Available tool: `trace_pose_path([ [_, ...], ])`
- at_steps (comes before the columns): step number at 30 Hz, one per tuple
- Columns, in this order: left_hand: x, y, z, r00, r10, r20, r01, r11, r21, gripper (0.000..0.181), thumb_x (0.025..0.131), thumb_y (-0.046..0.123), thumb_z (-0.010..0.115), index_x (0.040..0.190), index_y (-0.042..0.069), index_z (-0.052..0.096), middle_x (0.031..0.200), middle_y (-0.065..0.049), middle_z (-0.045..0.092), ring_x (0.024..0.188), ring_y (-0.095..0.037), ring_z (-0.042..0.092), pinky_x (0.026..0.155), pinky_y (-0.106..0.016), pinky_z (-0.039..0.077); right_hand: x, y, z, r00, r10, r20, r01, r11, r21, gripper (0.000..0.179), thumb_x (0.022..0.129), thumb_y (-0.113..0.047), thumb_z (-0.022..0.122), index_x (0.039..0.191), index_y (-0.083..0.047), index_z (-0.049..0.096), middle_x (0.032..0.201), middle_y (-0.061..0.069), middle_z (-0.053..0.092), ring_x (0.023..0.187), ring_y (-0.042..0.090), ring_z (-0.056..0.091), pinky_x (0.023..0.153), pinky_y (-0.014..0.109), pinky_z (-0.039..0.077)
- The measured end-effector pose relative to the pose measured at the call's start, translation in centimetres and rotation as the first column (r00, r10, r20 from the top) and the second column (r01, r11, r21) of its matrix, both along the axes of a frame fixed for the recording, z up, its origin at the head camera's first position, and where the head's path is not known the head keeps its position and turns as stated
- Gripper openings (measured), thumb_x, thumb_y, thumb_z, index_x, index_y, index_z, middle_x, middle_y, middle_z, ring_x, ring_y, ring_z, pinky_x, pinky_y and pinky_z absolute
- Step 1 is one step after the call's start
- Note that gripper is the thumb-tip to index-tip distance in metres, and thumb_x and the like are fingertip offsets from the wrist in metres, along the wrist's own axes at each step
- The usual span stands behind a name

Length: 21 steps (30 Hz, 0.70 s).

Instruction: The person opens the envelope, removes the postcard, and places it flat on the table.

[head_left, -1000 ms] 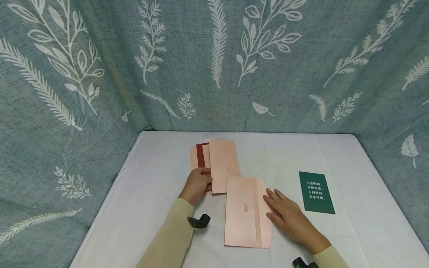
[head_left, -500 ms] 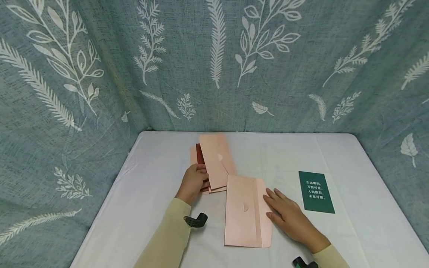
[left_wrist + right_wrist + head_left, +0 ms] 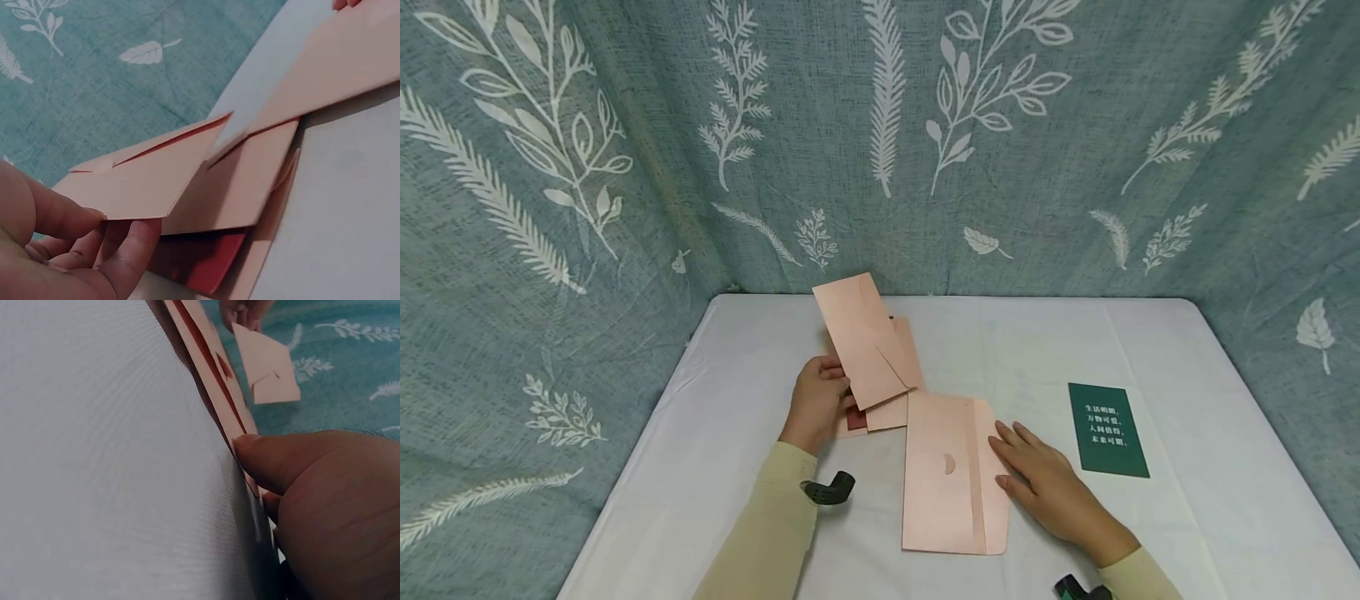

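Note:
My left hand [image 3: 812, 404] pinches the long edge of a pink envelope [image 3: 859, 342] between thumb and fingers, holding it tilted above other pink envelopes [image 3: 887, 414]. In the left wrist view the thumb lies on top of this envelope [image 3: 137, 194] and the fingers are beneath. A dark red piece [image 3: 206, 262] shows among the layers below. Closer to me, another pink envelope [image 3: 936, 492] lies flat, its side flap folded out. My right hand [image 3: 1045, 483] rests along that flap with fingers extended; in the right wrist view the thumb [image 3: 269, 456] touches its edge.
A dark green card [image 3: 1108, 429] with white writing lies to the right of my right hand. The white-covered table [image 3: 715, 433] is bordered by a leaf-patterned green curtain [image 3: 850, 167] behind and at both sides.
My left hand has drawn the upper pink envelope leftward and raised it off the pile, tilting it. More of the envelopes under it now shows on the right. The right hand stays put.

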State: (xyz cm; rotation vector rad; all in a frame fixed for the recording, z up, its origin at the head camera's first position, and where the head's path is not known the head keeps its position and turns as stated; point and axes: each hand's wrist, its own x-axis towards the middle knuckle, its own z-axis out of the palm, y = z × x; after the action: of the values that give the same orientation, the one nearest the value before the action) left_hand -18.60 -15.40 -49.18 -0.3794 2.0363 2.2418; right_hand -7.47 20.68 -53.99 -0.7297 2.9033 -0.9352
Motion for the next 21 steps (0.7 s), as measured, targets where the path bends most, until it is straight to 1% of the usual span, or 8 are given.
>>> trace_pose_path([
  [3, 0.0, -0.2, 0.3, 1.000, 0.006, 0.004, -0.006, 1.000, -0.008, 0.035, 0.107, -0.010, 0.055, 0.141, -0.005, 0.049, 0.125, -0.021, 0.056, 0.101, -0.027, 0.064, 0.079, -0.033, 0.059, 0.0, 0.0, 0.1, 1.000, -0.001, 0.002, 0.001, 1.000, 0.001, 0.054, 0.109, -0.028, 0.069, 0.157, -0.005, 0.059, 0.169, 0.010, 0.043, 0.158, 0.041, 0.032, 0.114, 0.072, 0.034],
  [6, 0.1, -0.2, 0.5, 1.000, -0.006, 0.005, 0.006, 1.000, -0.013, 0.034, 0.106, -0.010, 0.055, 0.139, -0.006, 0.049, 0.123, -0.021, 0.057, 0.100, -0.027, 0.063, 0.077, -0.033, 0.059, 0.0, 0.0, 0.0, 1.000, -0.003, 0.005, 0.003, 1.000, 0.005, 0.054, 0.109, -0.028, 0.069, 0.157, -0.006, 0.059, 0.169, 0.010, 0.043, 0.158, 0.041, 0.032, 0.114, 0.072, 0.034],
  [9, 0.2, 0.0, 0.7, 0.999, -0.032, -0.005, 0.032, 0.999, 0.005, 0.032, 0.106, -0.010, 0.054, 0.137, -0.007, 0.049, 0.122, -0.022, 0.061, 0.099, -0.027, 0.066, 0.076, -0.033, 0.060, 0.0, 0.0, 0.0, 1.000, -0.007, 0.006, 0.007, 1.000, 0.006, 0.054, 0.109, -0.029, 0.069, 0.157, -0.006, 0.059, 0.169, 0.010, 0.043, 0.158, 0.041, 0.032, 0.114, 0.073, 0.034],
  [13, 0.5, 0.6, 0.9, 0.998, -0.062, -0.014, 0.063, 0.997, 0.035, 0.029, 0.106, -0.011, 0.053, 0.134, -0.006, 0.050, 0.116, -0.019, 0.061, 0.098, -0.027, 0.066, 0.075, -0.034, 0.060, 0.0, 0.0, 0.0, 1.000, -0.007, 0.007, 0.007, 1.000, 0.002, 0.054, 0.109, -0.029, 0.069, 0.157, -0.007, 0.059, 0.169, 0.009, 0.043, 0.158, 0.041, 0.032, 0.114, 0.073, 0.034],
  [17, 0.9, 1.1, 1.3, 0.996, -0.093, -0.004, 0.093, 0.995, 0.021, 0.029, 0.107, -0.010, 0.054, 0.135, -0.004, 0.051, 0.114, -0.016, 0.058, 0.098, -0.026, 0.063, 0.075, -0.033, 0.058, 0.0, 0.0, -0.1, 1.000, -0.003, 0.007, 0.003, 1.000, 0.004, 0.054, 0.109, -0.030, 0.069, 0.157, -0.007, 0.059, 0.170, 0.009, 0.043, 0.158, 0.041, 0.031, 0.114, 0.073, 0.034],
  [21, 1.2, 1.4, 1.4, 0.992, -0.123, 0.003, 0.123, 0.992, -0.004, 0.029, 0.106, -0.010, 0.056, 0.135, -0.004, 0.054, 0.116, -0.017, 0.062, 0.098, -0.025, 0.065, 0.075, -0.032, 0.057, -0.1, 0.0, -0.1, 1.000, -0.002, 0.007, 0.002, 1.000, 0.005, 0.054, 0.109, -0.030, 0.068, 0.157, -0.007, 0.058, 0.170, 0.010, 0.043, 0.158, 0.041, 0.031, 0.114, 0.073, 0.033],
])
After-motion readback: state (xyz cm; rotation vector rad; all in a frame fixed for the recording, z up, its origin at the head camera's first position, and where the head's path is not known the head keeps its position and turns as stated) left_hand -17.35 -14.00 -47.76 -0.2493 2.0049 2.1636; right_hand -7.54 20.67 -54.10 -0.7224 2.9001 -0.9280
